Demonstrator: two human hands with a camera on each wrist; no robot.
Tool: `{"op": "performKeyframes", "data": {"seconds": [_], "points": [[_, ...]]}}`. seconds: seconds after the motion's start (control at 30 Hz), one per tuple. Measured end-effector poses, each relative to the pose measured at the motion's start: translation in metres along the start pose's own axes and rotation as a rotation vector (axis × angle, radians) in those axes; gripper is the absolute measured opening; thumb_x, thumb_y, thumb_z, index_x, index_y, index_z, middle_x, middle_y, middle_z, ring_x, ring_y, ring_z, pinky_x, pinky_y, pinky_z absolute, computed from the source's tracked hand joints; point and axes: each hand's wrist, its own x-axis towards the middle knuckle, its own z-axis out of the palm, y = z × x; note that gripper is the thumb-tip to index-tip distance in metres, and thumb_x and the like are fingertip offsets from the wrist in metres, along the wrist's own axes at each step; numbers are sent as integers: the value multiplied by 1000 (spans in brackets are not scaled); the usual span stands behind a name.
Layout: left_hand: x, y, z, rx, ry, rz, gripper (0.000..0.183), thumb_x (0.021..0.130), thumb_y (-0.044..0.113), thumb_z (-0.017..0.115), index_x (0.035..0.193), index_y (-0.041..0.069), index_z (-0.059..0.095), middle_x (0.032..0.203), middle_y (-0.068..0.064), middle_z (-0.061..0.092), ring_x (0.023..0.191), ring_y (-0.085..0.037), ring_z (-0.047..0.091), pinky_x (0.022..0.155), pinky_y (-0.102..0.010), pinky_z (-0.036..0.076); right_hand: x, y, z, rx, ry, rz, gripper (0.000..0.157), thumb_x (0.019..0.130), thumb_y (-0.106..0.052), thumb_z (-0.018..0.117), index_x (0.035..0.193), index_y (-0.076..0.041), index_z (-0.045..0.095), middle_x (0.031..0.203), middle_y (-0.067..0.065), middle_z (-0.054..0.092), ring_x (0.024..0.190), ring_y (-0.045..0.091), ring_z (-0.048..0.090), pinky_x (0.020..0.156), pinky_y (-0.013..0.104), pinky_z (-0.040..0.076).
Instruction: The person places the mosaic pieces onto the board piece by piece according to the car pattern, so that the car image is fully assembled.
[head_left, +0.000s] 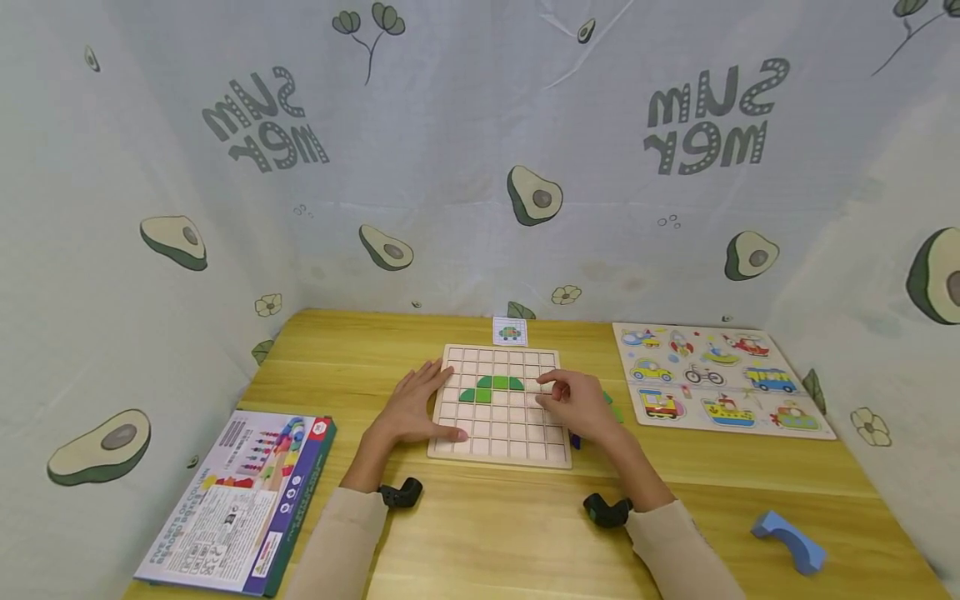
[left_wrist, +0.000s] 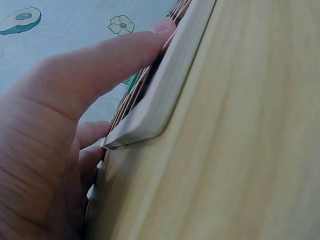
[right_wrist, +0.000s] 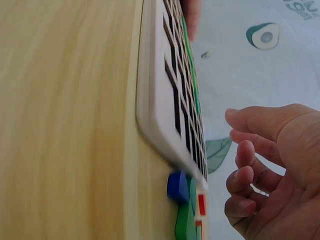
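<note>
Resting at the left edge of the wooden grid board (head_left: pixel 517 437), one left grip (head_left: pixel 408 411): palm down, fingers extended along the side, thumb spread wide and laid on the near left part of the top face; nothing enclosed. Raised over the board's right side, one right grip (head_left: pixel 577 404): wrist angled inward, index finger and thumb pointing left with a small gap between the tips, other fingers loosely curled; no piece visible within. Both forearms, beige-sleeved, extend forward, a black device (head_left: pixel 402 492) at each wrist. Grid board: flat, central on the wood-grain surface (head_left: pixel 480 533). Set in its cells, green pieces (head_left: pixel 500 382), squares and curved shapes, in two adjoining rows. Beside the board's right edge, loose green pieces (head_left: pixel 617 413), partly hidden by the right grip, and one blue piece (right_wrist: pixel 178 187). Behind the board, one small picture card (head_left: pixel 510 332). Far left, one printed box (head_left: pixel 232 500). Right, one vehicle puzzle (head_left: pixel 694 407); nearer, one blue arch block (head_left: pixel 790 540).
</note>
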Motion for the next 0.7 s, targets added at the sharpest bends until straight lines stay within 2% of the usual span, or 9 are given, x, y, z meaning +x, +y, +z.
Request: {"op": "performKeyframes", "data": {"seconds": [0.3, 0.7], "points": [[0, 1, -1, 3, 0, 9, 119, 70, 69, 79, 165, 18, 29, 174, -9, 15, 162, -30, 10, 130, -56, 10, -9, 25, -23, -58, 5, 34, 31, 93, -18, 76, 119, -2, 72, 76, 2, 62, 62, 15, 49, 56, 26, 40], [-1, 0, 0, 21, -7, 15, 118, 71, 69, 79, 165, 18, 27, 174, -9, 15, 162, -30, 10, 131, -55, 8, -18, 39, -44, -148, -8, 136, 35, 96, -25, 74, 124, -4, 70, 81, 5, 60, 69, 18, 49, 62, 29, 40]]}}
